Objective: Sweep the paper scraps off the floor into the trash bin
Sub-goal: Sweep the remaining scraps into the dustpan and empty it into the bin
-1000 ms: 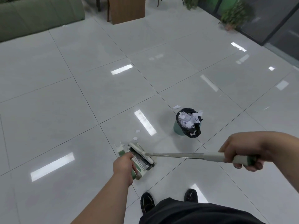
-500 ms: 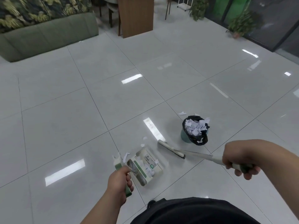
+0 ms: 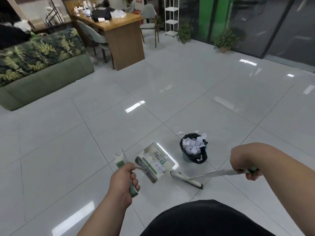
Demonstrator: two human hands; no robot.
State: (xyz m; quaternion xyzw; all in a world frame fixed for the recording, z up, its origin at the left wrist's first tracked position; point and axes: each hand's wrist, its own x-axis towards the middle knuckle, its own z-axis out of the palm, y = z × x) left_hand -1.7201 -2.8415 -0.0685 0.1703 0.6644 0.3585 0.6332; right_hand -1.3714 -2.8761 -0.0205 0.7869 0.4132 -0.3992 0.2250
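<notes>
My left hand grips the green handle of a white dustpan, which sits low over the floor with white paper scraps inside. My right hand grips the green end of a metal-handled broom; the broom head lies on the tiles just right of the dustpan. A small green trash bin with a black liner stands behind them, heaped with paper scraps. One loose scrap lies on the floor just behind the bin.
Glossy grey tiles stretch all around. A green sofa stands at the far left, a wooden desk with chairs behind it, a white shelf rack and potted plants along the glass wall at the back right.
The view has tilted up, showing more of the room. The broom head left the dustpan, swung toward the bin, then came back beside the pan. The dustpan turned mouth up, showing scraps inside.
</notes>
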